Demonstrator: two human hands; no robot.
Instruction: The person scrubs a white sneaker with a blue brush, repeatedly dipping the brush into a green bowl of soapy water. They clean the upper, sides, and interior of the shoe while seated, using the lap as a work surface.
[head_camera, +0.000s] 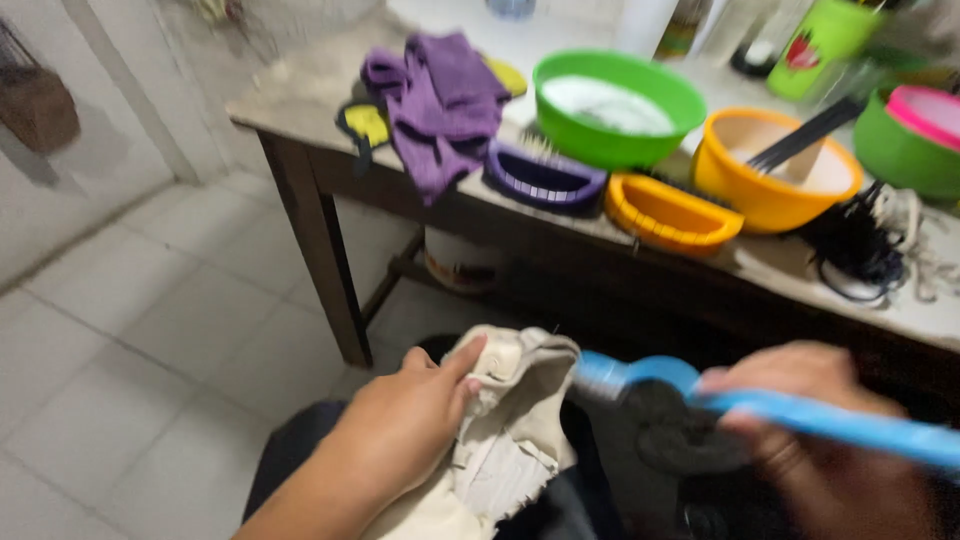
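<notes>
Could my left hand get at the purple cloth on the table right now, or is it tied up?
Probably not: the left hand grips the pale shoe, and the purple cloth lies apart on the table.

Right hand (800, 430) motion-blurred; blue brush (760, 405) handle cut by right edge.

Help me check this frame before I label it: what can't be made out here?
Head view only:
- Right hand: motion-blurred; its grip on the blue brush is unclear.
- Brush bristles: smeared against the cream shoe, contact not readable.
- Shoe's lower part: cut off by the bottom edge and covered by the left hand.
- Orange bowl: the dark sticks inside are too blurred to name.
- Green cup: cut off by the top edge.
</notes>
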